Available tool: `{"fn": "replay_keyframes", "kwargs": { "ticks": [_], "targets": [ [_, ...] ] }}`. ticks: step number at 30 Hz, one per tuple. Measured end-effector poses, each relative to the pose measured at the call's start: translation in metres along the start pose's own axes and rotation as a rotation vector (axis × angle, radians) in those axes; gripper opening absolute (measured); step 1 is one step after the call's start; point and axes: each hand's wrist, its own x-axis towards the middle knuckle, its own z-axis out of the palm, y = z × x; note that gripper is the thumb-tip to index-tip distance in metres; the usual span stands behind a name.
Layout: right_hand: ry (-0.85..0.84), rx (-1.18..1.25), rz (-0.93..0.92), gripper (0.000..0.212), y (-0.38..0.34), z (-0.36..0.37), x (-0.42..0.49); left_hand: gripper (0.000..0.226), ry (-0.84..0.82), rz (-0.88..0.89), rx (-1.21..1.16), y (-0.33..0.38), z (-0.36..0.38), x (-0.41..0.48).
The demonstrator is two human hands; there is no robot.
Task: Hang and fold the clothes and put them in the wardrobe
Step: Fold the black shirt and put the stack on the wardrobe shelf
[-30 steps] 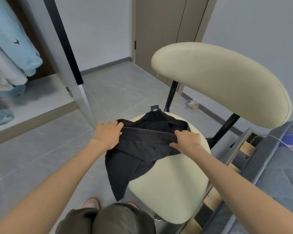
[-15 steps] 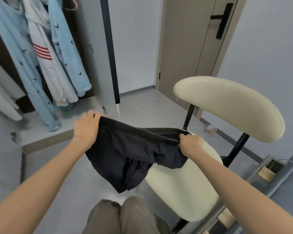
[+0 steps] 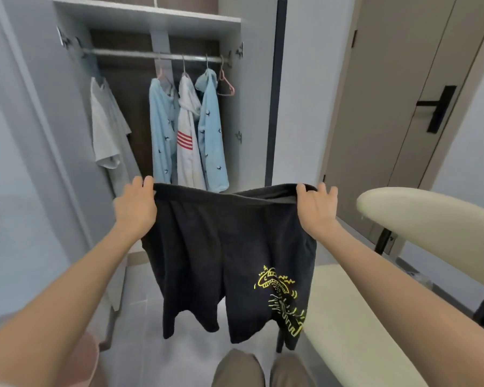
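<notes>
Black shorts (image 3: 229,247) hung spread in the air before the open wardrobe (image 3: 146,16). Your left hand (image 3: 134,208) and right hand (image 3: 315,210) each gripped a waistband corner. Folding looked to be the step; next they likely needed laying flat, perhaps on the chair seat (image 3: 347,317).
</notes>
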Motion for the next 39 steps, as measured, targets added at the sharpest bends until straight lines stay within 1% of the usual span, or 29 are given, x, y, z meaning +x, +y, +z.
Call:
{"fn": "replay_keyframes", "kwargs": {
  "ticks": [2,5,7,9,10,12,14,15,16,17,19,20,21,22,24,27,29,31,33,35,36,37,39],
  "targets": [
    [-0.049,-0.007,-0.012,0.042,-0.022,-0.005,-0.001,0.018,0.012,-0.021,0.013,-0.023,-0.009,-0.003],
    [-0.074,-0.002,-0.048,0.039,-0.053,-0.006,-0.006,0.020,-0.038,-0.024,0.084,-0.053,-0.012,-0.016],
    [-0.056,0.008,-0.080,0.042,-0.068,-0.010,-0.009,0.020,-0.085,-0.044,0.111,-0.069,-0.011,-0.024],
    [0.007,0.032,-0.109,0.048,-0.079,-0.018,-0.005,0.019,-0.083,-0.079,0.087,-0.080,-0.014,-0.026],
    [0.055,0.045,-0.131,0.051,-0.083,-0.024,-0.001,0.019,-0.052,-0.093,0.053,-0.085,-0.017,-0.025],
    [0.163,0.095,-0.152,0.056,-0.087,-0.035,0.006,0.019,0.086,-0.121,-0.037,-0.090,-0.023,-0.023],
    [0.309,0.250,-0.128,0.053,-0.090,-0.033,0.005,0.019,0.254,-0.152,-0.135,-0.092,-0.023,-0.031],
    [0.365,0.343,-0.101,0.051,-0.092,-0.027,0.000,0.020,0.291,-0.151,-0.167,-0.093,-0.019,-0.039],
    [0.351,0.408,-0.071,0.050,-0.094,-0.017,-0.006,0.020,0.261,-0.139,-0.175,-0.095,-0.012,-0.047],
    [0.262,0.419,-0.070,0.049,-0.097,-0.005,-0.013,0.020,0.157,-0.116,-0.145,-0.099,-0.003,-0.054],
    [-0.067,0.271,-0.152,0.044,-0.106,0.018,-0.026,0.014,-0.119,-0.080,0.015,-0.106,0.016,-0.067],
    [-0.145,0.184,-0.186,0.042,-0.109,0.024,-0.028,0.011,-0.193,-0.079,0.083,-0.109,0.024,-0.070],
    [-0.151,0.135,-0.206,0.041,-0.111,0.025,-0.028,0.008,-0.210,-0.082,0.108,-0.111,0.027,-0.072],
    [-0.123,0.127,-0.217,0.042,-0.112,0.025,-0.027,0.005,-0.188,-0.086,0.097,-0.113,0.028,-0.074],
    [-0.111,0.161,-0.198,0.046,-0.112,0.024,-0.019,0.009,-0.132,-0.076,0.081,-0.116,0.029,-0.071],
    [-0.216,0.185,-0.146,0.045,-0.111,0.016,-0.006,0.019,-0.103,-0.022,0.115,-0.123,0.024,-0.061],
    [-0.231,0.206,-0.123,0.040,-0.113,0.012,-0.003,0.022,-0.106,-0.033,0.131,-0.128,0.025,-0.056],
    [-0.229,0.254,-0.109,0.033,-0.117,0.013,-0.005,0.027,-0.145,-0.075,0.156,-0.132,0.027,-0.056],
    [-0.207,0.276,-0.118,0.024,-0.120,0.014,-0.009,0.030,-0.183,-0.101,0.231,-0.137,0.031,-0.061],
    [-0.190,0.264,-0.145,0.015,-0.121,0.014,-0.011,0.034,-0.198,-0.083,0.335,-0.141,0.032,-0.066],
    [-0.193,0.258,-0.161,0.014,-0.120,0.015,-0.012,0.035,-0.208,-0.073,0.372,-0.142,0.033,-0.069],
    [-0.207,0.257,-0.178,0.018,-0.120,0.015,-0.013,0.035,-0.218,-0.064,0.393,-0.142,0.033,-0.070],
    [-0.287,0.268,-0.207,0.035,-0.118,0.016,-0.012,0.035,-0.252,-0.069,0.399,-0.141,0.034,-0.071]
  ]
}}
